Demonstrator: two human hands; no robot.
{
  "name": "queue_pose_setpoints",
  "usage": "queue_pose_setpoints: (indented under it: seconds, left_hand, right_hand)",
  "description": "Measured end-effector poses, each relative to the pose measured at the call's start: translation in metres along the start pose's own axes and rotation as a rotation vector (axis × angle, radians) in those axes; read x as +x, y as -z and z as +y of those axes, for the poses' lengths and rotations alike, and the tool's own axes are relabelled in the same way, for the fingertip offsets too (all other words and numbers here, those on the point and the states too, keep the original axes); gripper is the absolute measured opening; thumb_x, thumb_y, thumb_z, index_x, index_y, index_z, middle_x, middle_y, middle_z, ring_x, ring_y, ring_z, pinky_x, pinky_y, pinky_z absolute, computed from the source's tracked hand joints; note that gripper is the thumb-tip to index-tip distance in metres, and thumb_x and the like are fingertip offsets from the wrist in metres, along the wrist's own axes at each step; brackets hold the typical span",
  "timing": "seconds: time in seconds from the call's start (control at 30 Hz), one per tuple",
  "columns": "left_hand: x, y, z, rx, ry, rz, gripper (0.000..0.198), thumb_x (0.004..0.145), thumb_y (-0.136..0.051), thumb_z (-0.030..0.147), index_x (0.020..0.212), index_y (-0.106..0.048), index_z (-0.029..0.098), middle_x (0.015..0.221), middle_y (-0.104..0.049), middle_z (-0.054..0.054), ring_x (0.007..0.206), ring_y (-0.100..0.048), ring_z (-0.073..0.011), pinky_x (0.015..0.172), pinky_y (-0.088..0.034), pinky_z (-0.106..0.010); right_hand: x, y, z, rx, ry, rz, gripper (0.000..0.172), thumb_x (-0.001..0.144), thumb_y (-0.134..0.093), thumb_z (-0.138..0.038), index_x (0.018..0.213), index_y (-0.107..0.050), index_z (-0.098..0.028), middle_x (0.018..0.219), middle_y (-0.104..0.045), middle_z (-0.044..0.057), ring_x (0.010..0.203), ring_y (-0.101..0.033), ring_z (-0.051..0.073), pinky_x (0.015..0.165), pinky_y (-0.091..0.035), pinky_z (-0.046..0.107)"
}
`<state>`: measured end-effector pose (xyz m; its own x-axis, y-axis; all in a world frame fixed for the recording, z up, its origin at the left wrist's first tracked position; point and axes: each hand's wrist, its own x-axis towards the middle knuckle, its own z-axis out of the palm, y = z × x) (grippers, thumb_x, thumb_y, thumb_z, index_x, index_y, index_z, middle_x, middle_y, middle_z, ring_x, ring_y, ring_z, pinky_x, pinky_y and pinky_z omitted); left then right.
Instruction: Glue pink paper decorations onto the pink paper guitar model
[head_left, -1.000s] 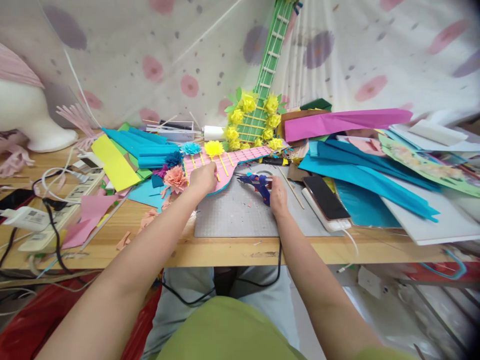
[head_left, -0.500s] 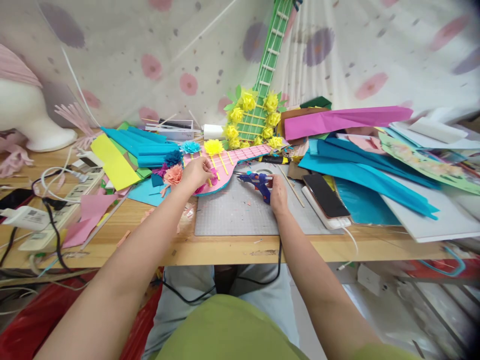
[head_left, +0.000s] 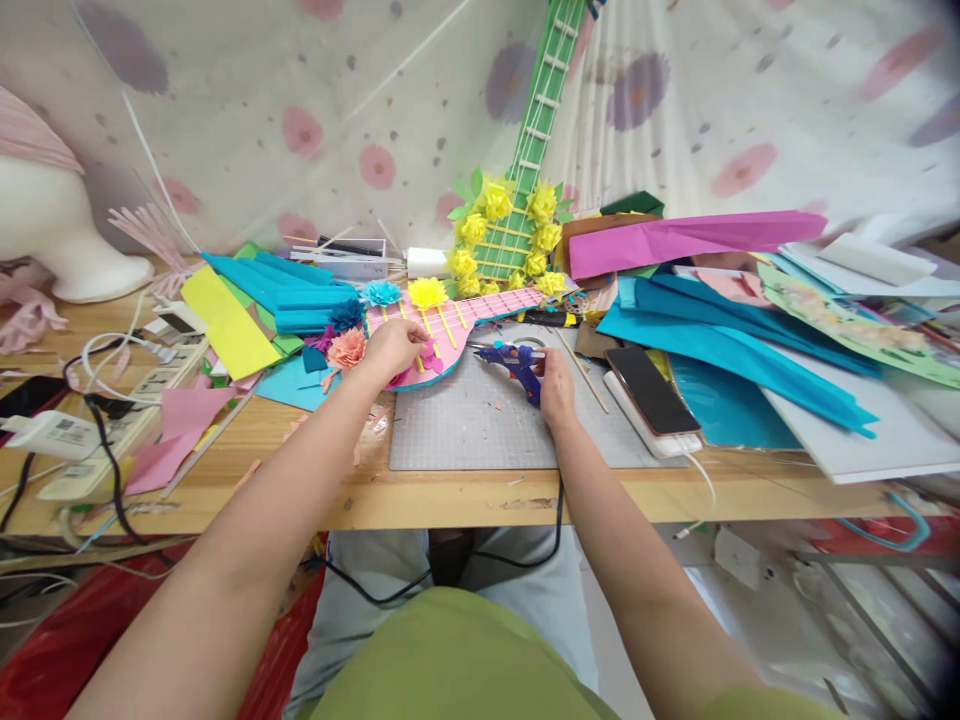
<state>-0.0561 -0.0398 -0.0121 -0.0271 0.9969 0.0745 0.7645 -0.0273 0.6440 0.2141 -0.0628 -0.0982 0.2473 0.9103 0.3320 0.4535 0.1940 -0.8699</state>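
A pink paper guitar with yellow strings and paper flowers lies across the back of a grey cutting mat. My left hand rests on its rounded body, fingers curled and pinching at a small magenta flower there. My right hand is closed around the handle of a blue glue gun, whose nozzle points left toward the guitar body. Orange, blue and yellow paper flowers sit along the guitar's left side.
A green paper guitar with yellow flowers leans on the wall. Teal and magenta paper sheets pile up on the right beside a phone. A power strip, cables and paper scraps fill the left. A white foam head stands far left.
My left hand slid left off the middle of the guitar body to its left edge, uncovering the magenta flower. The right hand and glue gun stayed almost still.
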Motion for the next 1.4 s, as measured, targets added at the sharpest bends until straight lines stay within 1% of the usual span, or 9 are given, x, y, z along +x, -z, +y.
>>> queue_pose_setpoints:
  seconds: [0.2,0.4,0.67,0.8,1.03,1.13,1.23,1.33,1.4]
  left_hand:
    - [-0.003,0.003,0.004,0.001,-0.03,0.039,0.016,0.065,-0.059,0.007,0.066,-0.067,0.022,0.076,-0.07,-0.003,0.081,-0.064,-0.0212,0.08,-0.047,-0.032]
    - [-0.007,0.004,0.003,-0.081,-0.003,0.091,0.014,0.067,-0.055,0.008,0.066,-0.061,0.02,0.071,-0.067,-0.003,0.075,-0.063,-0.0191,0.08,-0.048,-0.032]
    - [-0.009,-0.003,-0.01,-0.531,0.08,0.116,0.002,0.064,-0.059,0.015,0.063,-0.06,0.017,0.066,-0.066,-0.002,0.071,-0.065,-0.0166,0.072,-0.052,-0.028]
    - [-0.021,0.0,-0.008,-0.661,0.123,0.158,0.019,0.067,-0.065,0.03,0.057,-0.058,0.016,0.058,-0.063,-0.003,0.061,-0.063,-0.0162,0.065,-0.053,-0.029]
    - [-0.045,-0.003,-0.016,-0.595,0.105,0.276,0.008,0.061,-0.068,0.021,0.065,-0.064,0.016,0.062,-0.064,-0.001,0.06,-0.061,-0.0139,0.064,-0.051,-0.027]
    - [-0.055,-0.002,-0.021,-0.615,0.1,0.347,0.015,0.061,-0.068,0.018,0.076,-0.064,0.017,0.075,-0.067,-0.002,0.065,-0.062,-0.0129,0.065,-0.051,-0.025]
    - [-0.064,0.003,-0.024,-0.671,0.1,0.423,0.032,0.06,-0.07,0.015,0.091,-0.064,0.017,0.09,-0.068,-0.004,0.075,-0.064,-0.0133,0.07,-0.052,-0.026]
    - [-0.071,0.007,-0.026,-0.729,0.142,0.442,0.038,0.058,-0.07,0.012,0.095,-0.062,0.016,0.082,-0.067,-0.003,0.076,-0.065,-0.0138,0.073,-0.052,-0.026]
    - [-0.075,0.009,-0.026,-0.766,0.175,0.436,0.038,0.057,-0.071,0.012,0.094,-0.062,0.015,0.075,-0.066,-0.002,0.071,-0.065,-0.0134,0.07,-0.053,-0.026]
  right_hand:
    - [-0.001,0.004,-0.004,-0.053,0.034,-0.055,0.069,0.084,-0.017,-0.073,0.097,-0.059,-0.019,0.087,-0.061,0.007,0.084,-0.059,0.021,0.081,-0.044,0.037]
    - [-0.004,0.005,-0.003,-0.093,0.096,-0.146,0.065,0.082,-0.028,-0.073,0.104,-0.058,-0.02,0.097,-0.063,0.008,0.094,-0.057,0.024,0.083,-0.043,0.038]
    - [-0.006,-0.001,-0.005,-0.264,0.057,-0.194,0.061,0.07,-0.053,-0.072,0.099,-0.06,-0.018,0.09,-0.063,0.009,0.082,-0.058,0.024,0.074,-0.045,0.038]
    - [-0.005,-0.006,-0.002,-0.311,0.068,-0.193,0.052,0.065,-0.065,-0.062,0.093,-0.062,-0.018,0.088,-0.065,0.011,0.081,-0.06,0.026,0.072,-0.047,0.039]
    - [-0.005,-0.008,0.002,-0.313,0.04,-0.153,0.04,0.07,-0.063,-0.056,0.084,-0.063,-0.019,0.078,-0.065,0.011,0.081,-0.062,0.029,0.072,-0.047,0.041]
    - [-0.005,-0.007,-0.002,-0.328,-0.008,-0.139,0.041,0.07,-0.061,-0.058,0.082,-0.062,-0.019,0.073,-0.064,0.01,0.075,-0.062,0.028,0.069,-0.046,0.04]
    - [-0.002,-0.005,-0.01,-0.274,-0.07,-0.11,0.046,0.066,-0.062,-0.061,0.084,-0.062,-0.018,0.069,-0.063,0.008,0.069,-0.06,0.026,0.065,-0.045,0.039]
    - [0.0,-0.005,-0.027,-0.081,-0.117,-0.142,0.054,0.062,-0.064,-0.063,0.089,-0.062,-0.017,0.069,-0.063,0.007,0.067,-0.06,0.023,0.061,-0.045,0.035]
    - [-0.001,-0.006,-0.043,0.06,-0.125,-0.247,0.055,0.06,-0.067,-0.064,0.088,-0.061,-0.016,0.067,-0.062,0.005,0.062,-0.058,0.019,0.057,-0.044,0.032]
